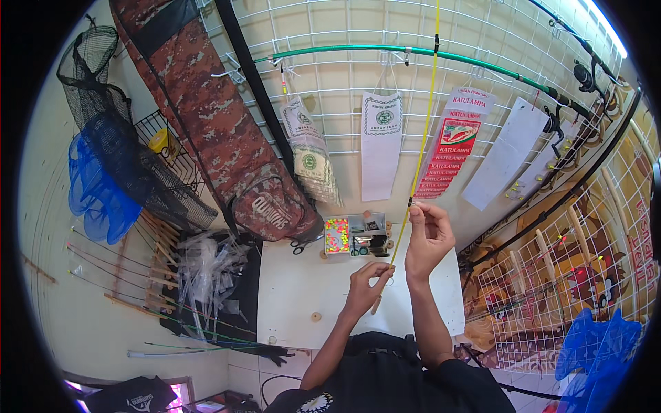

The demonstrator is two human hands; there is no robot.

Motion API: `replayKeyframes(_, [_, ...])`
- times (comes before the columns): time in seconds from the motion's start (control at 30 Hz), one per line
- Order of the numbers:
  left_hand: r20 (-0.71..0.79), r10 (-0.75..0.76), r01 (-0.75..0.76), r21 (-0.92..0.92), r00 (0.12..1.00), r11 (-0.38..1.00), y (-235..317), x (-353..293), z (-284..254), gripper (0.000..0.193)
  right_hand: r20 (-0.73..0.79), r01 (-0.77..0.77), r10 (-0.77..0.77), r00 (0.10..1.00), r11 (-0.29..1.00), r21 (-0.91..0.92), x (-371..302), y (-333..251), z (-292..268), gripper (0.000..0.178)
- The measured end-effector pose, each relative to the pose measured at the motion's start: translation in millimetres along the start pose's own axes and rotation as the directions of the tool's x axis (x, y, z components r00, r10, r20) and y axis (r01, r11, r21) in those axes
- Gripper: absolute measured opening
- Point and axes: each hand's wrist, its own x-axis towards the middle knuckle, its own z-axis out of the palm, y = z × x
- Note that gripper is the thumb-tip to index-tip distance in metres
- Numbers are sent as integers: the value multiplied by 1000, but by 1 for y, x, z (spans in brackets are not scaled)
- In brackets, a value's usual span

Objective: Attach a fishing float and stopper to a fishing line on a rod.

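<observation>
Rising steeply, leaning right toward its top, a slim yellow rod (429, 89), left fingers (379, 269) and right fingers (417, 220) pinching it

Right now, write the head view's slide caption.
Left hand and right hand hold a yellow fishing rod above a tabletop.

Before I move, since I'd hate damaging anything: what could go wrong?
The yellow rod crosses in front of the green rod in this view, so swinging it might knock that one. The bright little pieces beyond your left hand could scatter if bumped.
</observation>
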Motion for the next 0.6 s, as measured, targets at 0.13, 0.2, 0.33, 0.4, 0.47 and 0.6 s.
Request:
replayKeyframes(0.13, [4, 0, 0, -7, 1000, 1000, -1, -1, 0, 15, -35, 48, -47, 998, 999, 19, 0, -1, 2, 10])
replayKeyframes(0.2, [0, 4, -4, 3, 1000, 1000, -1, -1, 0, 14, -23, 58, -58, 998, 998, -6, 0, 0, 0, 11])
replayKeyframes(0.33, [-5, 24, -24, 1, 1000, 1000, -1, -1, 1, 14, 32, 144, -142, 989, 986, -85, 2, -1, -3, 17])
replayKeyframes(0.4, [0, 25, -25, 3, 1000, 1000, -1, -1, 2, 14, 56, 181, -175, 983, 974, -134, 3, -3, -4, 18])
replayKeyframes(0.47, [9, 13, -13, -3, 1000, 1000, -3, -1, 2, 15, 77, 235, -224, 972, 949, -208, 4, -5, -4, 18])
replayKeyframes(0.6, [1, 43, -43, 21, 999, 999, -1, -2, 3, 15, 92, 285, -270, 959, 912, -295, 9, -18, -1, 17])
